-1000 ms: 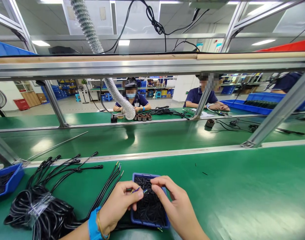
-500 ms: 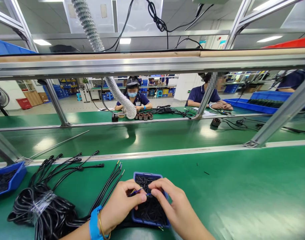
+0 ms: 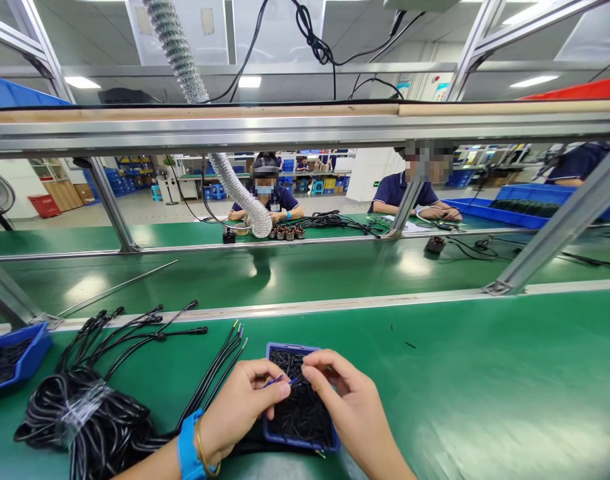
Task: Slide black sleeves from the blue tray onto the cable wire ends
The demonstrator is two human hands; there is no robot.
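Observation:
Thin coloured wires, blue and yellow, are pinched in my left hand, which wears a blue band at the wrist. My right hand has thumb and forefinger pressed together near the blue wire's end; what lies between those fingertips is too small to make out. Below both hands stands a blue tray filled with short black tubes. Left of my left hand, several black cables with stripped, coloured ends lie on the green table.
A bundled coil of black cable lies at the left, beside another blue tray of black pieces. Metal frame posts and a rail cross ahead. Beyond them, people sit at the opposite bench, near a silver duct.
My right hand has shifted slightly upward, its fingertips now a little above the wire. My left hand keeps its pinch on the wires, almost unmoved.

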